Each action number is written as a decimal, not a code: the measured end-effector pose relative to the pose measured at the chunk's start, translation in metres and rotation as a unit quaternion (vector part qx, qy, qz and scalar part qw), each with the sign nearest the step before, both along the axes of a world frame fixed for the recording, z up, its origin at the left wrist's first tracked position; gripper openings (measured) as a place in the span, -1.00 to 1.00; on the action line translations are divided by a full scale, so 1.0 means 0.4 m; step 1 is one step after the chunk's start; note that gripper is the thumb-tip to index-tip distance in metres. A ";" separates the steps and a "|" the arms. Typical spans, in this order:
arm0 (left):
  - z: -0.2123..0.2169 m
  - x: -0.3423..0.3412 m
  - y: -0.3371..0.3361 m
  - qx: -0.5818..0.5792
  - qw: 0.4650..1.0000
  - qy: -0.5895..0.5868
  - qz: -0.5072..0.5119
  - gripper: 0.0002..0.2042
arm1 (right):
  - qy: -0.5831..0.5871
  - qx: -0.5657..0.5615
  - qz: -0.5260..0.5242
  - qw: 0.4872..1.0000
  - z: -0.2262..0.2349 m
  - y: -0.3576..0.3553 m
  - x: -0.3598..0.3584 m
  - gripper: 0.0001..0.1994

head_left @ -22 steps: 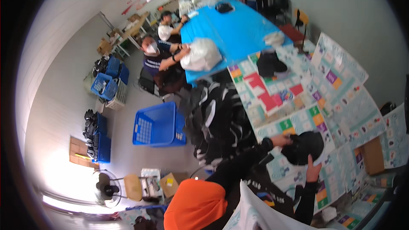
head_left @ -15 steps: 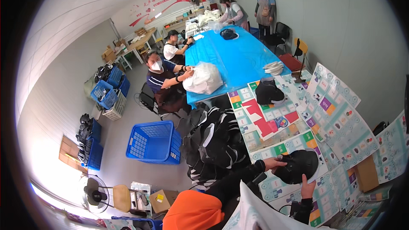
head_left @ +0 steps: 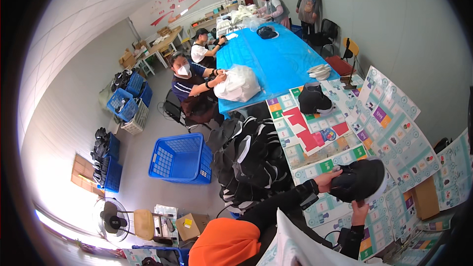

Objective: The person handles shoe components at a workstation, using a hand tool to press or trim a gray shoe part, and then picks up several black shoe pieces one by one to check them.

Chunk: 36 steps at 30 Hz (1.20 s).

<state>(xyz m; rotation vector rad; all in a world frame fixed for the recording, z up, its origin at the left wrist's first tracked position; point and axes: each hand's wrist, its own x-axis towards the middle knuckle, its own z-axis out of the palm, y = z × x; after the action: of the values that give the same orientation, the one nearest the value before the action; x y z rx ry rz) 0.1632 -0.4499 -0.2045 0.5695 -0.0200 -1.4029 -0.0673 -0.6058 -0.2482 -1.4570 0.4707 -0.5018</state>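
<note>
Matt black cloth shoe (head_left: 358,180) with white rubbery sole, glossy printed table cover (head_left: 394,133), blue plastic basket (head_left: 178,158)

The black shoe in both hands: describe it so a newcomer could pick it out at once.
Start at the long table covered with colourful game-board sheets, and go to its near end. There the left hand and the right hand hold a black shoe with a white sole edge. Unlike the other dark item farther up the table, it is lifted and gripped.

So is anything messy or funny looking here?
Yes: a big heap of black shoes hangs off the table's edge beside the blue crate. Both hands, left and right, hold one black shoe.
</note>
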 end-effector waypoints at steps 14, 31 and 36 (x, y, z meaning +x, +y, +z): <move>0.084 0.019 0.029 0.271 0.745 -0.593 0.141 -0.52 | 0.080 -0.186 -0.192 0.960 0.006 0.068 0.087 -0.51; 0.786 -0.048 0.394 -0.249 0.473 -0.608 0.587 -0.15 | 0.113 -0.314 -0.235 0.913 -0.048 0.025 0.116 -0.54; 0.746 0.078 0.351 -0.376 0.844 -0.368 0.102 -0.49 | 0.149 -0.340 -0.215 0.903 0.039 0.074 0.160 -0.57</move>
<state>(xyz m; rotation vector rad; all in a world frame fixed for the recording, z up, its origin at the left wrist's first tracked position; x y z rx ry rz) 0.1945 -0.3093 0.0940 0.3897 -1.0584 -0.7888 -0.0032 -0.5763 -0.2328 -2.1326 0.9378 -0.8570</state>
